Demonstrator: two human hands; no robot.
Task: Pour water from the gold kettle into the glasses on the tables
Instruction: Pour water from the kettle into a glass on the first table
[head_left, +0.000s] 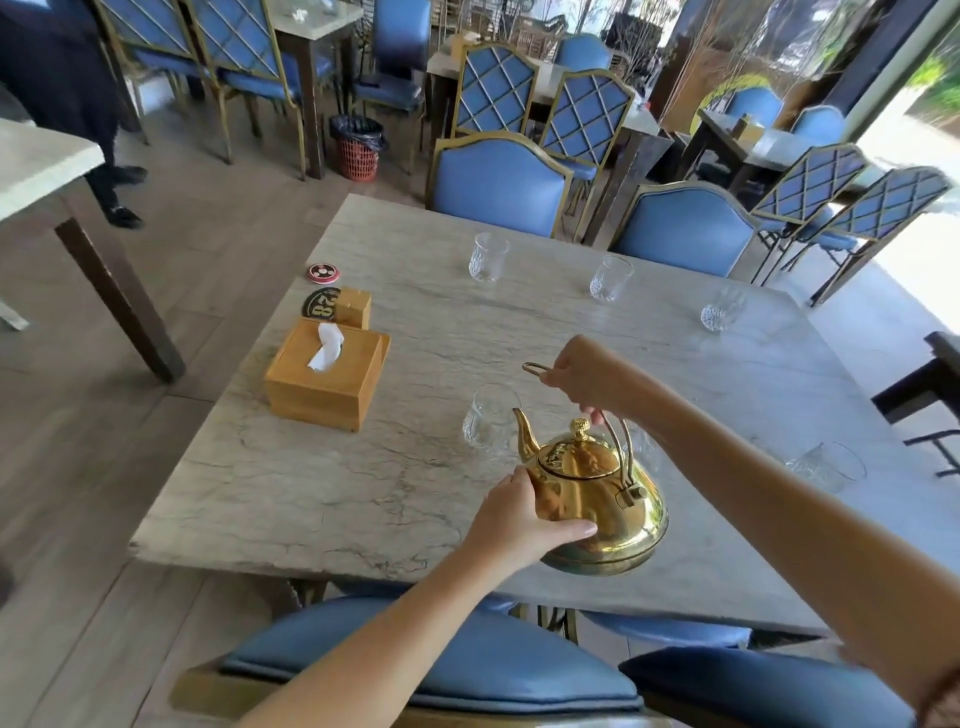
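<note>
risk | our right hand (584, 376) gripped the handle and our left hand (522, 512) braced the gold kettle (602, 499) | spout beside the nearest glass (488, 423), a quick tilt could have splashed the worktop (415, 364)

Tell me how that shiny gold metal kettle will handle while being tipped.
The shiny gold metal kettle probably feels slick: its polished body mirrors the room. It likely swings on its hinged wire handle, so the left hand steadies its side while the right hand lifts. Its rigid body shouldn't flex.

Blue chairs (498, 187), marble table (322, 483), wood floor (78, 467)
</note>
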